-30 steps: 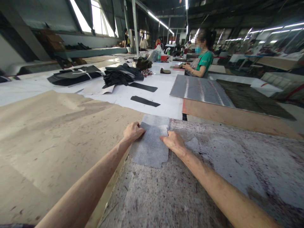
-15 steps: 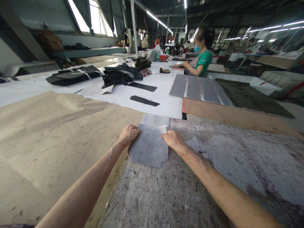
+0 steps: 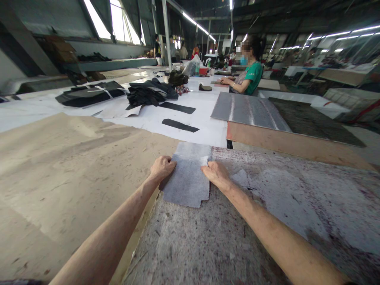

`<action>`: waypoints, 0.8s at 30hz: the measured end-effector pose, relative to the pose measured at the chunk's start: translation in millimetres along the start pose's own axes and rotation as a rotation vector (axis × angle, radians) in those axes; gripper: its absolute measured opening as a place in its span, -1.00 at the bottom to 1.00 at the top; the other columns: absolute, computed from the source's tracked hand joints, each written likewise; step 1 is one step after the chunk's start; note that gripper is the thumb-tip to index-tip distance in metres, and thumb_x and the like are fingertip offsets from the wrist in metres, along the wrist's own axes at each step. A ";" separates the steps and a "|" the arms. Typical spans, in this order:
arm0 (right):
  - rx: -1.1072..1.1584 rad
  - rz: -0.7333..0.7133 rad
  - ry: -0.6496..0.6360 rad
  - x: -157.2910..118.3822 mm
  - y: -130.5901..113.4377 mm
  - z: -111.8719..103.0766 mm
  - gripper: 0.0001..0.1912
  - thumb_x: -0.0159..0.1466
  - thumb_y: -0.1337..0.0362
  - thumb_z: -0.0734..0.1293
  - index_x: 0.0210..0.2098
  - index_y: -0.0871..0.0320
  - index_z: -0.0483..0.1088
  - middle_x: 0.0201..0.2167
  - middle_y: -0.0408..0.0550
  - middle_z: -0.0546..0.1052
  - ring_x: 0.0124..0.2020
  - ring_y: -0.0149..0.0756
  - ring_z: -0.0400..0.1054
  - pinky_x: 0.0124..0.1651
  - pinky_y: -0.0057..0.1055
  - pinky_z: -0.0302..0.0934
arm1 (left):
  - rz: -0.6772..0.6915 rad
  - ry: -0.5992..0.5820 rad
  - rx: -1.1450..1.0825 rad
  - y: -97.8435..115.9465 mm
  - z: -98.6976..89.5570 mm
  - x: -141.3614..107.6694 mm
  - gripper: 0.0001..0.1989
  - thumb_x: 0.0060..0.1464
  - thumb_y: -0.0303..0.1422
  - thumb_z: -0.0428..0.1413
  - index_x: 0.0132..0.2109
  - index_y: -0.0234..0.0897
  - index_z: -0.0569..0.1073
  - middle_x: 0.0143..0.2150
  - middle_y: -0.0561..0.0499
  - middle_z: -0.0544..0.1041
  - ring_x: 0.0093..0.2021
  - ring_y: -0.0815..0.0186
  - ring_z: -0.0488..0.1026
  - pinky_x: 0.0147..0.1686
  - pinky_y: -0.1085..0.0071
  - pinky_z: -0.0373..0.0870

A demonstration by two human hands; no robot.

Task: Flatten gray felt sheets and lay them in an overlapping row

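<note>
A light grey fabric piece [image 3: 189, 178] with a small notch at its lower right corner lies over the near end of the white table and the stained grey board [image 3: 190, 241]. My left hand [image 3: 162, 167] pinches its left edge, thumb towards the fabric. On the opposite edge, my right hand [image 3: 216, 172] is closed with thumb and fingers on the fabric. Something darker shows under the piece beside my left hand. A small pale scrap [image 3: 241, 178] rests on the board to the right of my right hand.
Brown paper [image 3: 74, 170] covers the left side. Two black strips [image 3: 180, 125] and a black fabric pile [image 3: 148, 93] lie on the white table ahead. A grey panel [image 3: 249, 111] sits at the right. Beyond it, a person in green [image 3: 251, 77] works at the table.
Both hands keep hold of the fabric with hardly any movement. The far person's hands have moved lower and left, onto the table.
</note>
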State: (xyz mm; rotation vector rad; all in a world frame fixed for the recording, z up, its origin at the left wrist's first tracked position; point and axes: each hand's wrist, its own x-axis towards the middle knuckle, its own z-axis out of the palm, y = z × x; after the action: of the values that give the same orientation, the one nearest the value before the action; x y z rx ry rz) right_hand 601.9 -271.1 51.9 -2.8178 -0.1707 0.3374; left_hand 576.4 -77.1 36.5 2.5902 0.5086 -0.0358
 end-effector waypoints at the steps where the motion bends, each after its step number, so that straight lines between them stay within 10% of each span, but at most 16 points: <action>1: -0.005 0.002 0.004 0.2 -0.5 0.3 -0.65 0.16 0.19 0.14 -0.26 0.19 0.49 -0.23 0.09 0.54 -0.20 -0.12 0.41 -0.31 -0.40 0.18 | -0.004 0.004 0.008 0.5 0.3 -0.2 -0.79 -0.11 -0.26 -0.06 -0.53 -0.24 0.38 -0.46 -0.04 0.45 -0.38 0.22 0.40 -0.55 0.44 0.13; 14: -0.037 0.030 0.082 -6.5 -4.9 5.2 -0.70 0.19 0.19 0.17 -0.24 0.20 0.44 -0.25 0.12 0.52 -0.20 -0.11 0.41 -0.28 -0.38 0.19 | -0.058 0.025 0.047 3.7 3.3 -2.0 -0.81 -0.09 -0.26 -0.03 -0.46 -0.22 0.42 -0.36 -0.09 0.52 -0.27 0.12 0.45 -0.47 0.39 0.25; 24: -0.150 -0.224 0.498 -21.8 -1.8 17.9 -0.49 0.15 0.25 0.31 0.07 0.25 0.18 0.04 0.17 0.29 -0.03 -0.08 0.21 -0.12 -0.29 0.17 | 0.073 0.204 0.108 9.8 5.3 -11.3 -0.70 -0.02 -0.35 0.03 -0.08 -0.19 0.32 -0.01 -0.07 0.42 0.02 0.15 0.29 -0.09 0.26 0.25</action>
State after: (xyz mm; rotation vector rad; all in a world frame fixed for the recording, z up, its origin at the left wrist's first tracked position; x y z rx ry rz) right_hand 576.3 -267.6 40.5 -2.8839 -0.4063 -0.4405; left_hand 569.8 -91.5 37.7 2.7314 0.4960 0.2333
